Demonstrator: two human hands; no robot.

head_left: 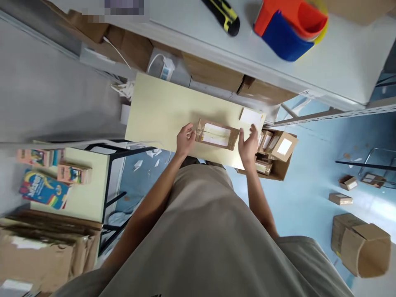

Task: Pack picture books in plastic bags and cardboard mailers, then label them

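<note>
A small cardboard parcel (230, 139) wrapped in clear tape lies on the pale yellow tabletop (161, 111). A white label (213, 134) covers much of its upper face. At the parcel's left end is my left hand (185, 141), its fingers loosely bent and apart; whether the fingertips touch the box cannot be made out. My right hand (248, 147) is by the opposite end, thumb and fingers spread, holding nothing. Just beyond it, a stack of white labels or paper (251, 116) rests at the table's right corner.
An open carton (280, 171) full of labelled parcels stands right of the table. Above the far edge runs a white shelf (192, 31) with a box cutter (227, 18) and a red-and-blue tape dispenser (286, 33). Books (46, 187) and flattened cardboard (37, 255) are left.
</note>
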